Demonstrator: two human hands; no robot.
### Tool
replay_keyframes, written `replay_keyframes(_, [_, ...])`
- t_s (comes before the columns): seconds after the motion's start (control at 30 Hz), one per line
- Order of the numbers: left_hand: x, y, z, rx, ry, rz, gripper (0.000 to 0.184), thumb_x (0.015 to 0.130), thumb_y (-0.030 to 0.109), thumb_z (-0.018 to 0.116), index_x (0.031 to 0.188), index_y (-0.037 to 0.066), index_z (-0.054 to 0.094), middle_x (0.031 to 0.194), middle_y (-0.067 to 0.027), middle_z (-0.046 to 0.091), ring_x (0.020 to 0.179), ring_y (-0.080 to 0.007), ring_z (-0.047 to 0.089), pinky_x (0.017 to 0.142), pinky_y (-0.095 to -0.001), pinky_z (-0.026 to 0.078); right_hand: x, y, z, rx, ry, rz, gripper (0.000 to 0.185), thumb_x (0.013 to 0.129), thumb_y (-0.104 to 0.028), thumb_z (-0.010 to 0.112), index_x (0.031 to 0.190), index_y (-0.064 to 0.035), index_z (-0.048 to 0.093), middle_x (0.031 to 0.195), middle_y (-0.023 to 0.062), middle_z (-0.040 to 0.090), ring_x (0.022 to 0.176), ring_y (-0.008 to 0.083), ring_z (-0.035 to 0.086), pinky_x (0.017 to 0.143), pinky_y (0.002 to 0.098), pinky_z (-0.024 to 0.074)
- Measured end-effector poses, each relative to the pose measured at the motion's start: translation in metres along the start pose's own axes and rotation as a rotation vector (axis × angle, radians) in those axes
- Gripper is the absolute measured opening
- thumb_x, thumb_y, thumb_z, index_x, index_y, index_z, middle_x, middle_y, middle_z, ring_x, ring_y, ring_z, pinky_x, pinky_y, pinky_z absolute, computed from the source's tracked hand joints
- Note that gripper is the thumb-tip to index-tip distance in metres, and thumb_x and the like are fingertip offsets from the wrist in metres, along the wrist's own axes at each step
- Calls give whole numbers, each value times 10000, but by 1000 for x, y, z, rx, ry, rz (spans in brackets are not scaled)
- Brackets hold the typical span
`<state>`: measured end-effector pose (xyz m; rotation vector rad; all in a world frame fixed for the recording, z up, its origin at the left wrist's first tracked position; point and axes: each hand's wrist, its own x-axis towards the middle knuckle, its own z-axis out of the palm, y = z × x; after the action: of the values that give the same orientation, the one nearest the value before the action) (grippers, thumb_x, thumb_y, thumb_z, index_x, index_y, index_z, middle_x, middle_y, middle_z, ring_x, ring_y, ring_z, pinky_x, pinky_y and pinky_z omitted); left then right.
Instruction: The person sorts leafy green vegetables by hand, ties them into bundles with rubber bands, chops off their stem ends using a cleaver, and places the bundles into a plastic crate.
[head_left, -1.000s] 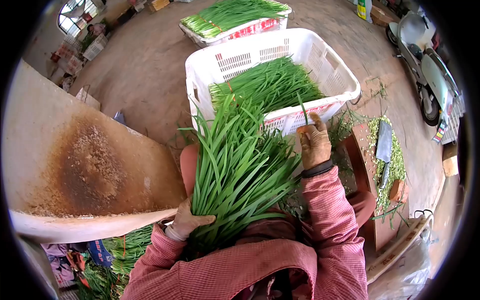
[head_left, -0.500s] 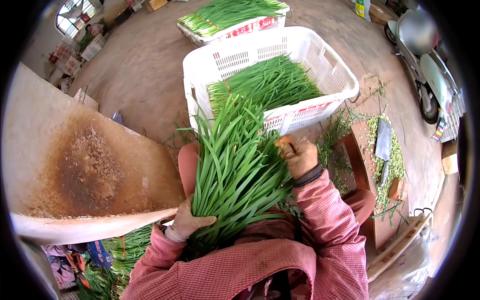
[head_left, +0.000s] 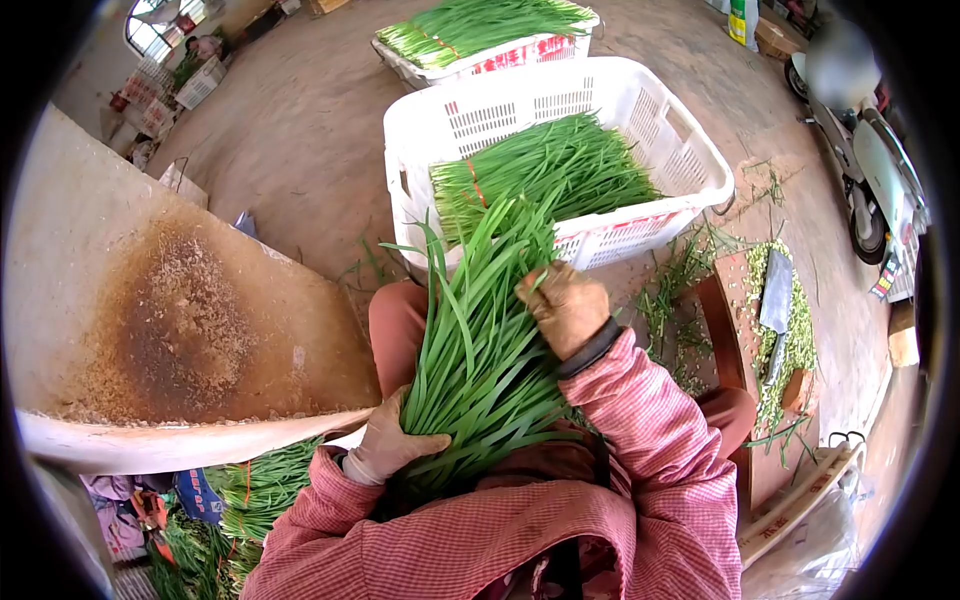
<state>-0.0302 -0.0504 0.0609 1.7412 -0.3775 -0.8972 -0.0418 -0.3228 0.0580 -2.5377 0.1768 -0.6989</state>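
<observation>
A thick bunch of long, flat-leaved garlic chives [head_left: 480, 360] lies across my lap, its leaf tips pointing away from me toward a white crate. My gloved left hand [head_left: 398, 438] is closed around the near left side of this bunch, thumb lying over the leaves. At the upper right edge of the same bunch, my gloved right hand [head_left: 568, 305] is closed, its fingers curled and pinching at the leaves. Inside the white plastic crate [head_left: 700, 160] ahead are more garlic chives [head_left: 560, 170], bound with a red band.
Behind stands another crate [head_left: 540, 50] heaped with chives. To my right, a cleaver [head_left: 775, 290] rests on a wooden board among chopped bits. A rust-stained slab [head_left: 190, 330] fills the left, banded bunches [head_left: 265, 490] below it. A scooter [head_left: 860, 170] is parked far right.
My right hand has moved left and slightly up, in against the bunch's upper edge. My left hand keeps its hold. The whole view has shifted a little.
</observation>
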Motion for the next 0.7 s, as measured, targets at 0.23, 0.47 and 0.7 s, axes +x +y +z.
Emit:
replay_keyframes(0.23, [1, 1, -5, 123, 4, 42, 675, 616, 110, 763, 1178, -37, 420, 1065, -103, 556, 971, -162, 523, 878, -293, 412, -40, 122, -68, -813, -185, 572, 764, 679, -127, 695, 1332, -201, 305, 1060, 129, 584, 884, 275, 596, 753, 394, 480])
replay_keyframes(0.47, [-2, 11, 6, 159, -7, 53, 669, 604, 135, 762, 1165, -34, 439, 1033, -105, 575, 951, -175, 540, 860, -293, 420, 72, 40, -86, -414, -337, 246, 707, 803, -39, 561, 1364, -310, 228, 752, 96, 586, 628, 213, 579, 619, 322, 510])
replay_keyframes(0.7, [-6, 8, 10, 191, 38, 57, 693, 579, 182, 768, 1156, -34, 452, 987, -128, 611, 902, -190, 585, 839, -297, 442, 81, 86, 0, -379, -480, 92, 225, 867, -95, 455, 1017, -140, 617, 865, 113, 644, 710, 221, 613, 681, 320, 502])
